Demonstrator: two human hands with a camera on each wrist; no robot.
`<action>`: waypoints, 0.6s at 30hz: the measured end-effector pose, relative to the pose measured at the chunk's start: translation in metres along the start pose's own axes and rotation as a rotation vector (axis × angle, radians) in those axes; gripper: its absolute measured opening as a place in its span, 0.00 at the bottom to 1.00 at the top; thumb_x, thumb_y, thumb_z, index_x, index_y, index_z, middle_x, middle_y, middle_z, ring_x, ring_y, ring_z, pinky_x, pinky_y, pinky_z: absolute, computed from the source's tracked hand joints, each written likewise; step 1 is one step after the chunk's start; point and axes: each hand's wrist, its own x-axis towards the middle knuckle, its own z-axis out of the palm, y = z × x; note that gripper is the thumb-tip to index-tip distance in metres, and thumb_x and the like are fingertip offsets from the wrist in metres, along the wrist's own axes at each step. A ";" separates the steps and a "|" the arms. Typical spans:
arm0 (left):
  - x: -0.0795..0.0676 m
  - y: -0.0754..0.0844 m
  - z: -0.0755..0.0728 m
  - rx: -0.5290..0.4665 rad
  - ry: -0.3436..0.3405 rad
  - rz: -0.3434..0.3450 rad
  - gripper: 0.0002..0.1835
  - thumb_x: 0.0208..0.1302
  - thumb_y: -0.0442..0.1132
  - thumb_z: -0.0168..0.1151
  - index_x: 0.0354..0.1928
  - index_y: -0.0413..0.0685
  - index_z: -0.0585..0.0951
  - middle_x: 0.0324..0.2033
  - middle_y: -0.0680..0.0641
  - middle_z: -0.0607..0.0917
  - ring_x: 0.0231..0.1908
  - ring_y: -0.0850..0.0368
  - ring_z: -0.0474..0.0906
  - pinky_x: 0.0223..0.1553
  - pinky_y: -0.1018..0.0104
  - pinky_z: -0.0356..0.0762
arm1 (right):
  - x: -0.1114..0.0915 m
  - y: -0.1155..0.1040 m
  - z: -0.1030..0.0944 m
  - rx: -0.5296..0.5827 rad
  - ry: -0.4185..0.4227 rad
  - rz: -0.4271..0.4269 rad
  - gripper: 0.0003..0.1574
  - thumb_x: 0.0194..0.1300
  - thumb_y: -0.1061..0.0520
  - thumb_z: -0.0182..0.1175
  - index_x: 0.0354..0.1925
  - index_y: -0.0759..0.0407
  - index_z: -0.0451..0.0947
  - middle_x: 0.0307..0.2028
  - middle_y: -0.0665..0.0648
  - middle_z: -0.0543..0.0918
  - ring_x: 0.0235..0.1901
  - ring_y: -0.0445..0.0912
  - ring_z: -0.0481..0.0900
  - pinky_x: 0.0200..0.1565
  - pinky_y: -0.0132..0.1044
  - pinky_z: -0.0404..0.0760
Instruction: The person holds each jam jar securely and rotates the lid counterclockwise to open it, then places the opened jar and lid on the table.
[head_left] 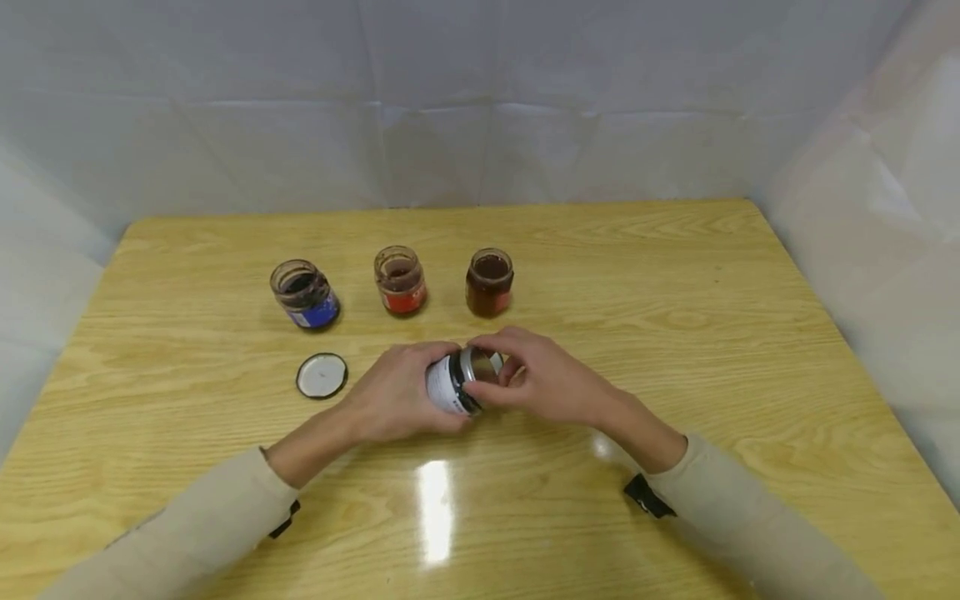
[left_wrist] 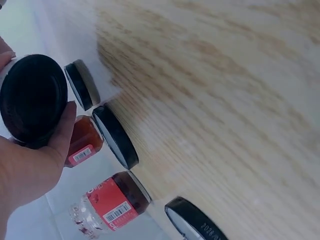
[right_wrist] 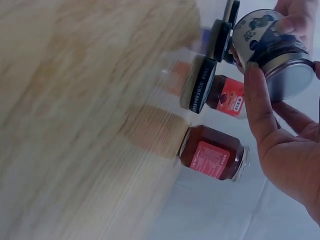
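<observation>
My left hand (head_left: pixel 401 392) grips a small jar (head_left: pixel 444 387) with a white label, held tilted on its side above the table. The black round base of this jar (left_wrist: pixel 34 97) faces the left wrist camera. My right hand (head_left: pixel 551 379) has thumb and fingers around its silver metal lid (right_wrist: pixel 292 80). Blue print on the jar's label shows in the right wrist view. Just left of my left hand, a loose lid (head_left: pixel 322 376) lies with its white inside up. More black-edged lids (right_wrist: pixel 199 85) lie close by, hidden behind the hands in the head view.
Three lidless glass jars stand in a row behind the hands: a blue-labelled one (head_left: pixel 313 312) at left, a red-labelled one (head_left: pixel 403 298) in the middle, and a brown-filled one (head_left: pixel 488 292) at right. A pale sheet (head_left: pixel 450 100) hangs behind the wooden table (head_left: pixel 712 333).
</observation>
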 end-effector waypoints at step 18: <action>0.000 0.001 0.003 0.039 0.018 0.032 0.31 0.36 0.54 0.74 0.46 0.51 0.78 0.31 0.57 0.79 0.27 0.63 0.74 0.25 0.69 0.73 | -0.003 -0.002 -0.002 0.163 -0.020 0.148 0.39 0.59 0.42 0.67 0.62 0.59 0.70 0.48 0.54 0.77 0.39 0.43 0.80 0.38 0.36 0.81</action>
